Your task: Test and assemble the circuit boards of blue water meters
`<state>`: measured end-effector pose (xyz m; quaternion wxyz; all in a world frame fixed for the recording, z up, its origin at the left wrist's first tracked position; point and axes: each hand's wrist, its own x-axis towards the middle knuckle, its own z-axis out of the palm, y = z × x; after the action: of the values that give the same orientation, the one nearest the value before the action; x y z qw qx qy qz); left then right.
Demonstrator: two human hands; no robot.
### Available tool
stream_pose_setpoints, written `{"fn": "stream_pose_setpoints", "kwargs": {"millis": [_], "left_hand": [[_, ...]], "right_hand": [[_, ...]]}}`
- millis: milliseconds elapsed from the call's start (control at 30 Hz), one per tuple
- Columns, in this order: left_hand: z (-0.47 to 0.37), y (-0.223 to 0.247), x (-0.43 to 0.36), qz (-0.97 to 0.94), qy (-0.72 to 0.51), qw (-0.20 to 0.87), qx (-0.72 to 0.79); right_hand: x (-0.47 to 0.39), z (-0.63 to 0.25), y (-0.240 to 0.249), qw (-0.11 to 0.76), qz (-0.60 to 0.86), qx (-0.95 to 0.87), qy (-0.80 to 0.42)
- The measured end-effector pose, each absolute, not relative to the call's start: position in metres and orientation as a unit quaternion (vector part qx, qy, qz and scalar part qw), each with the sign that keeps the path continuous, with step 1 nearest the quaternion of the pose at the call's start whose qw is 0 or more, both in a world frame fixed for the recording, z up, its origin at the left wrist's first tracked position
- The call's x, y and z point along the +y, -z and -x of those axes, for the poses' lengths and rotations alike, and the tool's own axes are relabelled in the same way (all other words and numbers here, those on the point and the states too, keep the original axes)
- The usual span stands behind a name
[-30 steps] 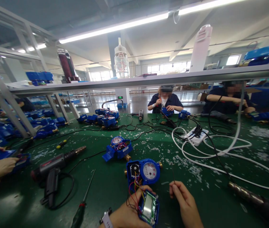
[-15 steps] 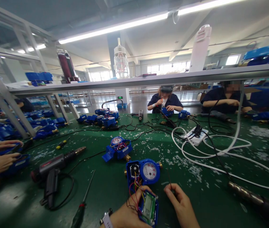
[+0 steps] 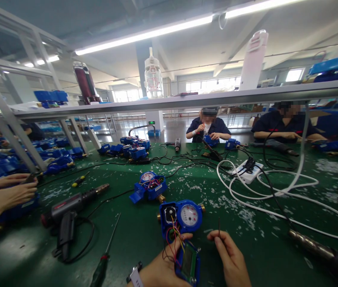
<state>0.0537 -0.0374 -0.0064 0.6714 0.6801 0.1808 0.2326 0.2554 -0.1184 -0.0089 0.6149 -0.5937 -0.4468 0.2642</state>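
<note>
1. Holding the little screen box [image 3: 192, 266] in your left hand [image 3: 159, 269], you had it close to the blue meter [image 3: 165, 227]. Seen from your head, that was maybe so the thin wires [image 3: 176, 238] between them did not get pulled.

2. Your left thumb poked up by the wires, and that hand was closed on the box. Some fingers were hidden, so I cannot tell how they sat.

3. Your right hand [image 3: 231, 257] pinched a thin dark stick [image 3: 219, 226] with its thumb and a finger. It pointed up, beside the box, maybe so its tip was free. I cannot tell what it was.

4. The blue meter lay on the green table [image 3: 133, 243] past your left hand, with its round dial [image 3: 189, 215] facing up, perhaps so you could get at its open side.

5. The heat gun [image 3: 67, 207] and the screwdriver [image 3: 103, 261] lay to your left, likely out of the way but easy to grab.

6. Just before, the screen looked pale green. Now it was tipped and dark. Your right hand had moved a tiny bit right, and the co-worker's hands [image 3: 16, 195] on your left had reached further in. The meter stayed put.
</note>
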Motion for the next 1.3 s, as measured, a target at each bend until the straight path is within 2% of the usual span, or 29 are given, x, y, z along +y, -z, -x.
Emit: {"fn": "stream_pose_setpoints", "kwargs": {"millis": [333, 1300], "left_hand": [[-0.054, -0.002, -0.037, -0.701, -0.222, 0.653, 0.184], [-0.056, 0.015, -0.033, -0.683, -0.234, 0.675, 0.153]], "right_hand": [[-0.114, -0.256, 0.006, 0.601, 0.601, -0.43, -0.303], [-0.113, -0.249, 0.01, 0.59, 0.575, -0.468, -0.32]]}}
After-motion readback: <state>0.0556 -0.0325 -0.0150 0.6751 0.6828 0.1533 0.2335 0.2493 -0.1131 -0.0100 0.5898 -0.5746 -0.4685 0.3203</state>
